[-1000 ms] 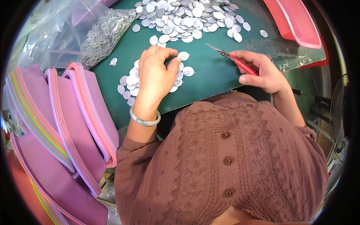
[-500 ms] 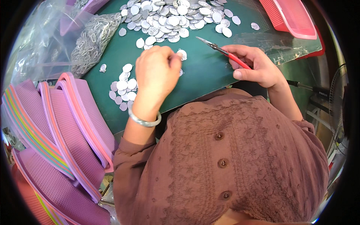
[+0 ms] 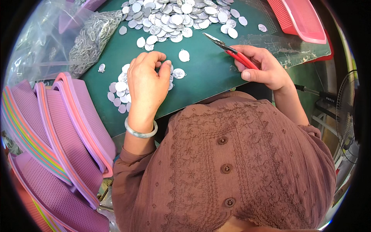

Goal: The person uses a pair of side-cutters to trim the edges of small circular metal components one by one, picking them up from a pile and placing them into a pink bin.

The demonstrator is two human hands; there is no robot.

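Note:
My left hand, with a pale bangle at its wrist, is over a small cluster of silver oval medals. Its fingers are bent, with a gap between thumb and index finger, and nothing shows in it; the other fingertips are hidden. Just right of the thumb lies an oval medal with a small loop. Another single medal rests farther up. In my right hand are red-handled long-nose pliers, their dark tip pointing up and left above the table.
A large heap of oval medals covers the far part of the green table. A clear plastic bag of metal links sits at the far left. Purple baskets stack at left; a pink basket stands far right, a fan at right.
My left hand has moved left and slightly down, away from the single medal, and its thumb and index finger show a wider gap. The pliers' red handles look slightly more spread.

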